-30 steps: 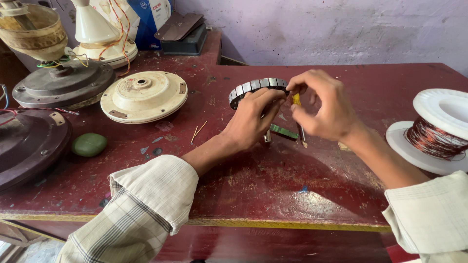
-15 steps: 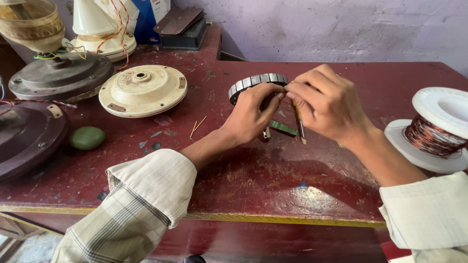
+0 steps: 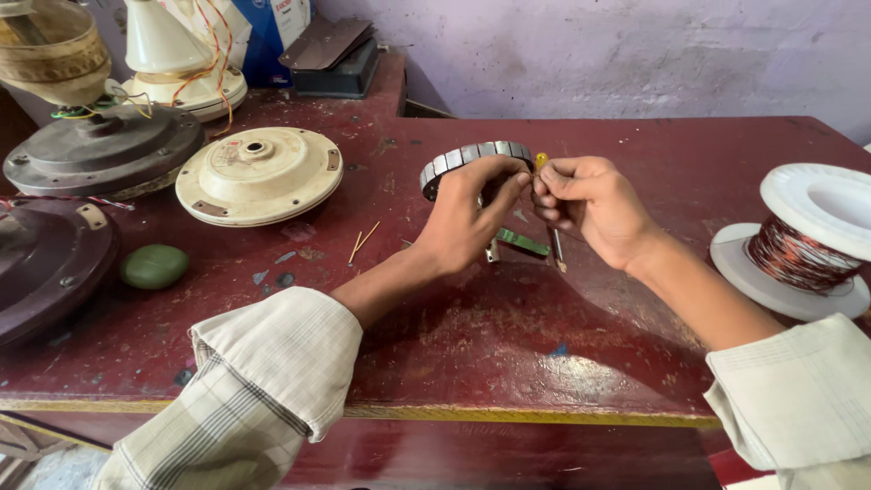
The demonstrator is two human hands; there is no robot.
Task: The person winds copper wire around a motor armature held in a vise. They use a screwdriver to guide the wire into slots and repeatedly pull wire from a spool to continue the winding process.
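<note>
1. A person sits at a worn dark red surface, seen from a camera on their head that looks down at both bare hands.
2. The left hand holds a ring-shaped metal stator core, grey and slotted around its edge. The ring stands tilted up off the surface near its middle, propped by the hand so that the inner side faces the person.
3. The left grip is closed around the ring: the thumb reaches over the rim and the fingers curl beneath. The forearm stretches forward from a rolled-up checked sleeve.
4. The right hand is clenched around a slim screwdriver with a yellow handle, just beside the ring. The handle tip pokes above the knuckles and the shaft points down towards the surface.
5. The two hands touch at the fingertips, so the tool sits right at the ring's edge. The right wrist bends inward.
6. On the right stands a white spool of copper wire, well apart from the hands.
7. On the left lie a cream round fan cover, darker round motor housings and a small green oval object.
8. Two thin sticks lie near the left wrist.
</note>
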